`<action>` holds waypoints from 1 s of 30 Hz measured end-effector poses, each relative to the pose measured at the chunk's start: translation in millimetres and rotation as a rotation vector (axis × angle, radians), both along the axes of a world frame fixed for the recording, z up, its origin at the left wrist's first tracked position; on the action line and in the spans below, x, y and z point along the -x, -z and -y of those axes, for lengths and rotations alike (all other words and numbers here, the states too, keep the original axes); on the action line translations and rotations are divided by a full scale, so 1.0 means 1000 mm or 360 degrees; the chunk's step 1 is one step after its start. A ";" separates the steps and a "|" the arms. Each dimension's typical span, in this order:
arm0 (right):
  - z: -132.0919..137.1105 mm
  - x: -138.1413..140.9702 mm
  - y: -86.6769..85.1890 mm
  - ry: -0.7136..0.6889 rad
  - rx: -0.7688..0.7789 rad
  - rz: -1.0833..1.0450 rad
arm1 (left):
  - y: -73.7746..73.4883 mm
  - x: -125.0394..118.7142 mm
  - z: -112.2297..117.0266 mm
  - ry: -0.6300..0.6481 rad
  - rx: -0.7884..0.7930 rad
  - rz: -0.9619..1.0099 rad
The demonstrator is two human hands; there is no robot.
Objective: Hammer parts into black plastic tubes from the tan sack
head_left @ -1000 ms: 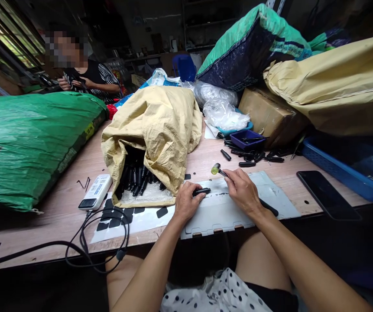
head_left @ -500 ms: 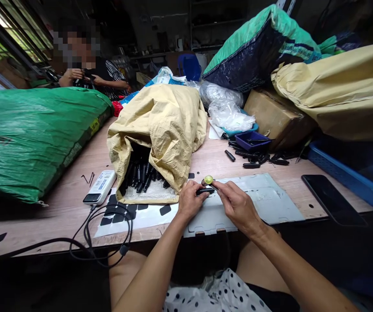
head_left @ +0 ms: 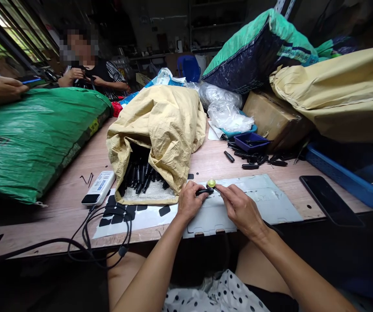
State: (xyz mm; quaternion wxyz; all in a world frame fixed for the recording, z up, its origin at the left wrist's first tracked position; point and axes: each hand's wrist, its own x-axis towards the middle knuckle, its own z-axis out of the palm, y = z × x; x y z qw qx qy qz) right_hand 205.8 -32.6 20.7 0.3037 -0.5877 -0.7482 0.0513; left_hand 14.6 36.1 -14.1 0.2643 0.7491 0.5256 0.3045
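Head view: hammer (head_left: 211,184), clutched in right hand (head_left: 241,209), now lowered beside tip of black part (head_left: 203,191), seemingly at working position; left hand (head_left: 189,200) clamps part over grey board (head_left: 205,222); co-worker's hand (head_left: 4,89) newly appears by green sack (head_left: 40,138).

Left of the board (head_left: 275,200) lies a sack (head_left: 173,117); right, a phone (head_left: 331,200); behind, a tray (head_left: 246,145), apparently among loose parts (head_left: 250,166).
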 end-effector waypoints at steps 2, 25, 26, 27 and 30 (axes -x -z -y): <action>0.002 -0.001 0.002 -0.0014 0.0032 0.0050 | 0.000 0.000 0.000 -0.0007 -0.0005 0.0001; -0.062 -0.043 0.050 0.0281 -0.0194 0.0470 | -0.004 0.000 0.005 0.0000 0.0003 -0.0090; -0.062 -0.043 0.051 0.0287 -0.0192 0.0473 | -0.005 0.000 0.005 0.0004 0.0006 -0.0092; -0.063 -0.043 0.051 0.0295 -0.0188 0.0480 | -0.005 0.001 0.005 0.0010 0.0008 -0.0095; -0.063 -0.042 0.050 0.0322 -0.0178 0.0507 | -0.006 0.001 0.007 0.0038 0.0002 -0.0093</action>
